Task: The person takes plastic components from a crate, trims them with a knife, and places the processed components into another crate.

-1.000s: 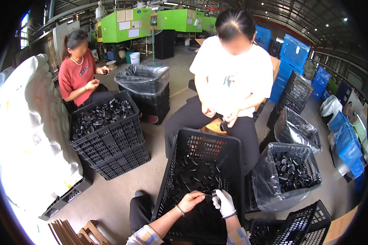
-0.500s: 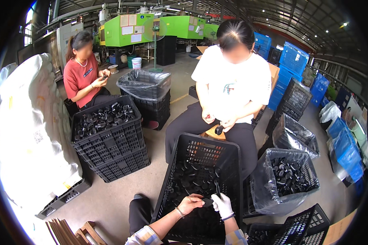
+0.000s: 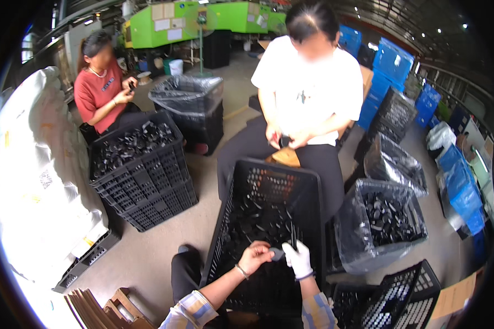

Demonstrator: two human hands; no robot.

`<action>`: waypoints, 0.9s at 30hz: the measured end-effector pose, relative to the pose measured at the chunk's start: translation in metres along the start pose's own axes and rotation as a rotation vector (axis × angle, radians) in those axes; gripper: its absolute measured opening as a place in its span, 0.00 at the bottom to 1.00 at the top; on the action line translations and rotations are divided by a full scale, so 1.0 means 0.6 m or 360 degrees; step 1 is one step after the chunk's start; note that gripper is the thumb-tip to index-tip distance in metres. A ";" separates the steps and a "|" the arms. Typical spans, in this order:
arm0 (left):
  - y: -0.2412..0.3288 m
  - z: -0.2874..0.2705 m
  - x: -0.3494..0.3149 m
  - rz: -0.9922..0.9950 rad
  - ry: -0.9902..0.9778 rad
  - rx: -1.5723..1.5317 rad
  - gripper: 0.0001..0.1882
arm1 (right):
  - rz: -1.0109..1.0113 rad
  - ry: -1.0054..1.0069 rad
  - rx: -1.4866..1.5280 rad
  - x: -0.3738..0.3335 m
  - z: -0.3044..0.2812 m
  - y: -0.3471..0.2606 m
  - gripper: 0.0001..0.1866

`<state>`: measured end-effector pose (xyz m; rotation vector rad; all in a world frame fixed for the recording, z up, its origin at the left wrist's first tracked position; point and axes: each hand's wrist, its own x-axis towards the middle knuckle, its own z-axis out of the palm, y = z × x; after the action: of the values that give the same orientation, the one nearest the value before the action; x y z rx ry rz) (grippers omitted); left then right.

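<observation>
My bare left hand (image 3: 254, 257), with a bracelet at the wrist, pinches a small flat dark plastic piece (image 3: 278, 254) over the large black crate (image 3: 320, 219). Beside it, my right hand (image 3: 298, 261) wears a white glove and is closed around a slim dark tool (image 3: 293, 236) that points up and away; its exact kind is too small to tell. The gloved fingers are close to the piece, and I cannot tell whether they touch it. Many loose black plastic parts (image 3: 255, 222) lie in the crate below my hands.
Facing me across the crate sits a person in white (image 3: 307, 93), handling a dark part. Another person in red (image 3: 101, 88) sits behind stacked crates (image 3: 148, 192) at left. A bag-lined crate (image 3: 357, 241) of parts stands at right, a crate (image 3: 406, 296) below it, white sacks (image 3: 44, 164) far left.
The whole view has shifted, with surroundings sitting higher in the picture. The piece in my left hand now shows a lighter face. The person in white has brought both hands together around the part.
</observation>
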<state>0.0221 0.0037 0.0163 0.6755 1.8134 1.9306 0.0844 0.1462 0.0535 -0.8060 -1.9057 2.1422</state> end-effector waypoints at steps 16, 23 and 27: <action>0.037 -0.009 0.005 -0.0262 0.0176 -0.0896 0.07 | -0.1192 0.0185 -0.0693 -0.016 0.013 -0.019 0.15; 0.021 -0.025 0.007 -0.0566 0.0341 -0.0976 0.03 | -0.0994 0.0189 -0.0756 -0.019 0.012 -0.016 0.15; 0.020 -0.044 0.014 -0.0793 0.0489 -0.0614 0.06 | -0.1017 0.0228 -0.0731 -0.016 0.013 -0.014 0.15</action>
<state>0.0001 -0.0136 0.0278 -0.1952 1.5054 2.0082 0.0869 0.1365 0.0647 -0.3168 -2.2121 1.2685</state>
